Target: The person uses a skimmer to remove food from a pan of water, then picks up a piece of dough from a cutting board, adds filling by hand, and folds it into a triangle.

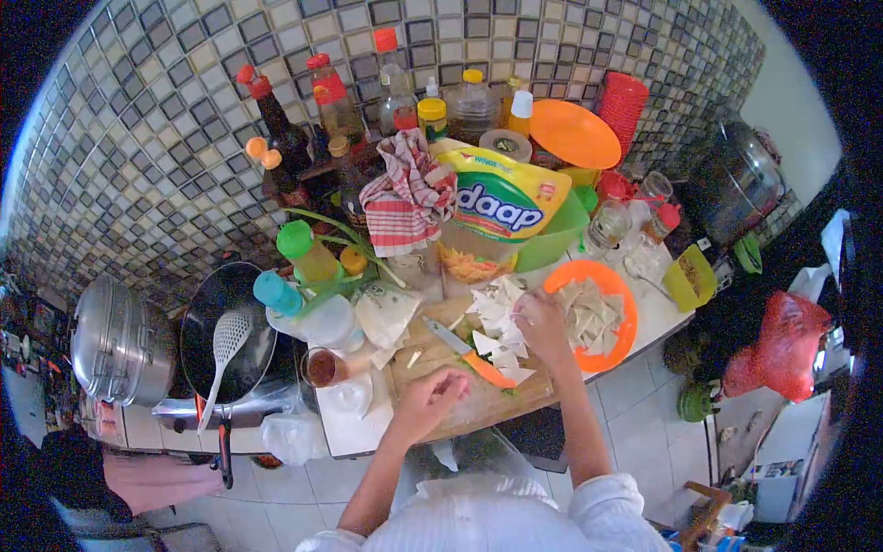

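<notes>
My left hand (pixel 430 402) hovers over the near edge of the wooden cutting board (pixel 409 373), fingers loosely curled with nothing visible in them. On the board's right side my right hand (pixel 543 324) is closed at a heap of thin white sheets (pixel 497 313), its fingertips partly hidden. Between the hands lies a knife (pixel 478 359) with an orange handle, its blade pointing away to the left. To the right of my right hand, an orange plate (pixel 629 322) holds overlapping pale, flat, cut pieces (pixel 591 316). Small green bits are scattered near the knife.
Behind the board stand a Daaap pouch (pixel 501 198), a clear container of orange shreds (pixel 474 262), a crumpled red-and-white cloth (pixel 405 198) and several bottles. A glass of brown liquid (pixel 322 366) is at the left. Farther left, a wok (pixel 230 322) holds a slotted spatula (pixel 230 340).
</notes>
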{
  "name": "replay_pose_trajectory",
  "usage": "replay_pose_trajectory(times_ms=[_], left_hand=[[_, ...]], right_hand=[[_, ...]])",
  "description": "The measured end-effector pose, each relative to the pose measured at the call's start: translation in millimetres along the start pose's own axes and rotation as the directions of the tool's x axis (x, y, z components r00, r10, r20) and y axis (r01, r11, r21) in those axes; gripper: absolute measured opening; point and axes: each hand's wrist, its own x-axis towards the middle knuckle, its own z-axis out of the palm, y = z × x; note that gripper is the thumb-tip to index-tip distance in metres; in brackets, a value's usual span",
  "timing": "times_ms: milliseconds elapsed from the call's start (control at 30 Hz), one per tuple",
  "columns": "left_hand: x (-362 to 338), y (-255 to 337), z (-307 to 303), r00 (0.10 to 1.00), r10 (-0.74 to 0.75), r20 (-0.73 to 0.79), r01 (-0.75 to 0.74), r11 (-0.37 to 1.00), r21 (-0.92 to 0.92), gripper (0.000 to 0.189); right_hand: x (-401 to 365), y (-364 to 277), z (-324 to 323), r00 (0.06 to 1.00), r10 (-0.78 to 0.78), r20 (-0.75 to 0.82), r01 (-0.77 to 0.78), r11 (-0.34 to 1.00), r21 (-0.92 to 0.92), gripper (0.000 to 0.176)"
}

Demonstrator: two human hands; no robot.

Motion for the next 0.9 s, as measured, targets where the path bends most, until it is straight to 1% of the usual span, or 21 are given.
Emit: replay_pose_trajectory(times_ms=[33, 67, 100, 133, 167, 200, 233, 267, 300, 333, 400, 433, 467, 533, 567, 633, 667, 733, 800, 867, 900], left_hand=[[9.0, -4.1, 2.5, 0.999, 0.049, -0.015, -0.049, 0.999, 0.002, 0.023], [14.7, -5.7, 5.8, 0.999, 0.047, -0.016, -0.047, 0.999, 0.000, 0.023], [21.3, 3.0, 9.3, 0.990, 0.113, -0.080, -0.100, 0.983, 0.153, 0.022], [27.3, 8.6, 10.9, 0.973, 0.188, -0.134, -0.140, 0.942, 0.304, 0.021], [30.6, 9.5, 11.4, 0.973, 0.181, -0.143, -0.132, 0.946, 0.297, 0.021], [34.4, 9.8, 11.0, 0.953, 0.247, -0.173, -0.188, 0.936, 0.299, 0.020], [35.7, 9.1, 10.3, 0.928, 0.311, -0.207, -0.242, 0.922, 0.302, 0.020], [33.4, 6.8, 8.2, 0.926, 0.302, -0.229, -0.231, 0.929, 0.290, 0.020], [29.6, 4.1, 4.7, 0.917, 0.347, -0.196, -0.283, 0.914, 0.291, 0.020], [26.9, 2.3, 1.1, 0.902, 0.398, -0.166, -0.340, 0.894, 0.293, 0.019], [13.7, 0.9, -2.0, 0.906, 0.366, -0.214, -0.314, 0.919, 0.238, 0.017], [7.0, 0.0, -3.8, 0.915, 0.331, -0.231, -0.291, 0.938, 0.191, 0.015], [2.3, -1.9, -6.6, 0.912, 0.320, -0.255, -0.279, 0.942, 0.184, 0.015], [-7.6, -6.1, -12.7, 0.863, 0.430, -0.263, -0.349, 0.886, 0.304, 0.013], [-12.1, -5.8, -17.2, 0.859, 0.425, -0.285, -0.339, 0.890, 0.305, 0.013], [-24.4, -3.2, -26.4, 0.874, 0.375, -0.310, -0.253, 0.895, 0.368, 0.011], [-32.5, -1.7, -31.5, 0.869, 0.369, -0.330, -0.241, 0.898, 0.369, 0.011], [-50.0, 2.7, -47.3, 0.791, 0.391, -0.470, -0.174, 0.881, 0.440, 0.010], [-74.8, 8.7, -71.9, 0.738, 0.350, -0.577, -0.105, 0.905, 0.413, 0.008], [-103.7, 26.0, -106.4, 0.659, 0.384, -0.647, 0.040, 0.840, 0.540, 0.007], [-113.1, 29.3, -124.0, 0.589, 0.402, -0.700, 0.091, 0.829, 0.552, 0.007]], right_hand=[[2.0, -3.0, -3.9, 1.000, -0.001, 0.000, 0.001, 1.000, 0.000, 0.014], [2.4, -8.1, -9.9, 0.999, -0.030, 0.031, 0.029, 0.998, 0.052, 0.013], [-0.1, -14.4, -15.9, 0.996, -0.058, 0.067, 0.051, 0.993, 0.107, 0.014], [-3.0, -25.2, -25.1, 0.995, -0.059, 0.077, 0.051, 0.993, 0.107, 0.014], [-6.8, -39.6, -35.7, 0.988, -0.038, 0.153, -0.001, 0.969, 0.247, 0.013], [-8.4, -49.5, -40.2, 0.973, -0.029, 0.230, -0.061, 0.925, 0.375, 0.012], [-10.6, -53.7, -38.4, 0.969, -0.039, 0.246, -0.057, 0.927, 0.370, 0.012], [-15.9, -57.5, -35.4, 0.975, -0.151, 0.164, 0.088, 0.936, 0.342, 0.012], [-21.6, -61.7, -33.0, 0.959, -0.269, 0.088, 0.231, 0.924, 0.305, 0.011], [-25.3, -66.8, -31.1, 0.951, -0.287, 0.111, 0.242, 0.921, 0.304, 0.011], [-32.0, -80.4, -27.7, 0.938, -0.316, 0.139, 0.275, 0.927, 0.254, 0.015], [-36.9, -93.4, -28.9, 0.950, -0.164, 0.267, 0.070, 0.941, 0.330, 0.016], [-37.3, -98.4, -25.8, 0.941, -0.177, 0.289, 0.074, 0.940, 0.332, 0.016], [-37.1, -105.7, -17.9, 0.918, -0.163, 0.362, 0.031, 0.938, 0.345, 0.017], [-36.5, -106.0, -11.0, 0.909, -0.178, 0.378, 0.038, 0.936, 0.350, 0.017], [-36.7, -105.7, 4.7, 0.874, -0.298, 0.383, 0.148, 0.915, 0.375, 0.024], [-36.3, -114.3, 5.8, 0.864, -0.312, 0.395, 0.154, 0.911, 0.383, 0.024], [-31.4, -139.2, 4.5, 0.892, -0.224, 0.393, 0.068, 0.926, 0.373, 0.032], [-27.4, -146.1, 9.3, 0.881, -0.235, 0.411, 0.076, 0.927, 0.367, 0.035], [-27.7, -153.3, 13.9, 0.866, -0.242, 0.437, 0.077, 0.929, 0.362, 0.037], [-27.2, -158.1, 15.9, 0.857, -0.213, 0.470, 0.043, 0.937, 0.347, 0.037]])
